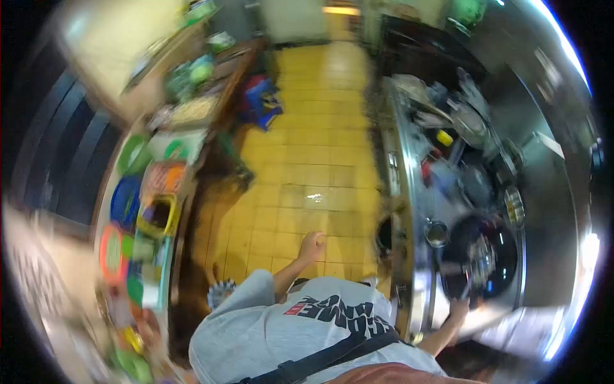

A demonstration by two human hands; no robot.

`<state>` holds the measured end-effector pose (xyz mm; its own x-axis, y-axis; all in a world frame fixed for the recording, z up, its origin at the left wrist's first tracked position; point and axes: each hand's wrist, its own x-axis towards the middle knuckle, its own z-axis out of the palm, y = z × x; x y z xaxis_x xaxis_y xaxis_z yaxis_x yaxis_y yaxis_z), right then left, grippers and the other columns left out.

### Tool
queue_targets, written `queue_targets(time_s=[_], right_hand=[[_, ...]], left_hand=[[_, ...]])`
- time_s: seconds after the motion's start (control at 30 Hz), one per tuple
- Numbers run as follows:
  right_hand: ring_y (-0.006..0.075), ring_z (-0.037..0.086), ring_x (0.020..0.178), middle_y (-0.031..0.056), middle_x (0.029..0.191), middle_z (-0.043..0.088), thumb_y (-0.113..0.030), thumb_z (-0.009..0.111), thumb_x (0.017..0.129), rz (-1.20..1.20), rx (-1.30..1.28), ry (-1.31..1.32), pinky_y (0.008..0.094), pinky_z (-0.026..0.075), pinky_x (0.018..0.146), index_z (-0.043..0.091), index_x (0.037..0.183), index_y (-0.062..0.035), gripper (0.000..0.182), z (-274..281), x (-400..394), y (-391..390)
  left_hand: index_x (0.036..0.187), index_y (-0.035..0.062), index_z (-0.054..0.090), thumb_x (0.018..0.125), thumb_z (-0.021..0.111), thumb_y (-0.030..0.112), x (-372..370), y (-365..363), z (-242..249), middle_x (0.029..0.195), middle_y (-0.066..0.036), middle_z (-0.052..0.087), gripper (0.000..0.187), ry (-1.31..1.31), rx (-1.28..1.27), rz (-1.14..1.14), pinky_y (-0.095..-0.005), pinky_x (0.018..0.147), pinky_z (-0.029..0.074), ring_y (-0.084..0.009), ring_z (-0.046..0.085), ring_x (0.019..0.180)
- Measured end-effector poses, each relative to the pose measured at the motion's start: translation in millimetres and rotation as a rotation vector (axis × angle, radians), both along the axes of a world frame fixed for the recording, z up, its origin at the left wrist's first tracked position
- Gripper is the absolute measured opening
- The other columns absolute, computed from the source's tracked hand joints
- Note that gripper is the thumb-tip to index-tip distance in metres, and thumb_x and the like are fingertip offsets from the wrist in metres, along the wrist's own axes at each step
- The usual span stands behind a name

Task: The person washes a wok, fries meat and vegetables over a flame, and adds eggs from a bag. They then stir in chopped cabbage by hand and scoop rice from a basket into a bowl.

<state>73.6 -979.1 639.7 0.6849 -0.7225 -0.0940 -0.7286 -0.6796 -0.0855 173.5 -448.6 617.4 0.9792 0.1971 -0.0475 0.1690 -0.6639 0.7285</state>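
My left hand (312, 246) hangs over the yellow tiled floor in front of my body, its fingers curled in with nothing visible in them. Off to the right, my right hand (458, 311) is closed at the near edge of a dark wok (502, 262) on the stove. Blur hides what its fingers grip; a pale streak runs from them into the wok. Shiny, bright patches show inside the wok, too smeared to name. A small metal bowl (437, 232) stands just beyond the wok's left side.
On the left counter are a blue basin (125, 201), a yellow-rimmed container (157, 215), an orange-rimmed tray (113, 253) and a green bowl (133, 155). Pots and bags crowd the far part of the steel counter (409, 166). A blue object (263, 104) sits by the left counter's foot.
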Motion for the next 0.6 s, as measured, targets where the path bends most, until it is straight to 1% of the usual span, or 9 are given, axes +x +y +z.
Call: queue_targets(time_s=[0.07, 0.1, 0.2, 0.3, 0.33, 0.37, 0.4, 0.47, 0.6], right_hand=[[0.0359, 0.059, 0.089, 0.0225, 0.099, 0.058, -0.03, 0.057, 0.077, 0.292, -0.118, 0.415, 0.0412, 0.049, 0.075, 0.053, 0.101, 0.0042, 0.042, 45.3, 53.5, -3.2], [0.0376, 0.055, 0.095, 0.0252, 0.108, 0.053, -0.032, 0.056, 0.079, 0.213, 0.167, 0.176, 0.0423, 0.045, 0.08, 0.051, 0.107, 0.0067, 0.048, 52.9, 79.7, -12.7], [0.0373, 0.044, 0.112, 0.0249, 0.121, 0.045, -0.034, 0.058, 0.078, 0.412, 0.21, -0.004, 0.0404, 0.035, 0.093, 0.044, 0.119, 0.0051, 0.058, 83.8, 163.6, 40.1], [0.0356, 0.041, 0.116, 0.0229, 0.123, 0.044, -0.035, 0.056, 0.08, 0.996, 0.29, -0.035, 0.0395, 0.032, 0.096, 0.04, 0.124, 0.0014, 0.06, 71.8, 254.2, 113.0], [0.0353, 0.041, 0.116, 0.0229, 0.124, 0.044, -0.035, 0.056, 0.081, 1.162, 0.356, -0.046, 0.0396, 0.033, 0.096, 0.039, 0.125, 0.0007, 0.059, 99.9, 266.4, 164.4], [0.0361, 0.041, 0.115, 0.0237, 0.124, 0.043, -0.032, 0.056, 0.081, 1.142, 0.403, 0.014, 0.0401, 0.034, 0.095, 0.038, 0.126, 0.0004, 0.058, 135.4, 264.7, 214.5], [0.0375, 0.043, 0.113, 0.0241, 0.123, 0.044, -0.031, 0.056, 0.081, 1.378, 0.404, -0.078, 0.0414, 0.036, 0.093, 0.037, 0.126, -0.0012, 0.057, 177.0, 264.3, 262.0], [0.0362, 0.044, 0.112, 0.0214, 0.122, 0.045, -0.034, 0.056, 0.082, 1.581, 0.275, 0.072, 0.0413, 0.037, 0.092, 0.036, 0.127, -0.0026, 0.059, 190.4, 253.9, 419.4], [0.0336, 0.041, 0.116, 0.0196, 0.127, 0.042, -0.037, 0.055, 0.083, 2.083, 0.197, 0.121, 0.0409, 0.035, 0.094, 0.033, 0.13, -0.005, 0.061, 216.1, 215.2, 628.8]], left_hand=[[0.1, 0.0016, 0.057, 0.071, 0.061, 0.016, -53.5, 31.2, -4.8, 0.099, -0.015, 0.058, 0.033, 0.006, 0.03, 0.177, -0.0338, 0.078, 0.046, -0.0265, 0.058, 0.087], [0.1, 0.0021, 0.058, 0.07, 0.061, 0.017, -78.7, 48.6, -12.0, 0.099, -0.015, 0.059, 0.033, -0.035, -0.004, 0.326, -0.0342, 0.08, 0.045, -0.0276, 0.057, 0.09], [0.099, 0.0018, 0.058, 0.071, 0.061, 0.019, -158.8, 91.6, 6.2, 0.097, -0.016, 0.06, 0.033, -0.009, 0.038, 0.68, -0.0336, 0.081, 0.044, -0.0264, 0.057, 0.093], [0.099, 0.0016, 0.058, 0.072, 0.061, 0.019, -233.1, 108.0, 22.7, 0.098, -0.015, 0.061, 0.032, 0.001, 0.171, 0.97, -0.0334, 0.079, 0.045, -0.0254, 0.058, 0.091], [0.098, 0.0026, 0.058, 0.074, 0.06, 0.019, -254.0, 102.2, 33.6, 0.096, -0.014, 0.061, 0.029, -0.044, 0.065, 1.109, -0.0329, 0.077, 0.046, -0.0247, 0.059, 0.088], [0.098, 0.0036, 0.058, 0.075, 0.06, 0.018, -274.2, 91.7, 41.5, 0.094, -0.013, 0.061, 0.027, -0.09, -0.044, 1.237, -0.0324, 0.074, 0.047, -0.0241, 0.06, 0.085], [0.098, 0.0036, 0.058, 0.075, 0.06, 0.018, -289.5, 95.4, 45.8, 0.094, -0.013, 0.061, 0.027, -0.074, -0.114, 1.266, -0.0324, 0.074, 0.047, -0.0241, 0.06, 0.085], [0.097, 0.0052, 0.057, 0.077, 0.06, 0.017, -342.6, 144.3, 19.3, 0.09, -0.012, 0.062, 0.024, -0.295, -0.576, 1.313, -0.0307, 0.071, 0.047, -0.0223, 0.061, 0.078], [0.09, 0.0043, 0.059, 0.076, 0.061, 0.016, -407.3, 106.5, -17.5, 0.085, -0.011, 0.063, 0.018, -0.224, -0.263, 1.603, -0.0297, 0.066, 0.047, -0.0201, 0.061, 0.075]])
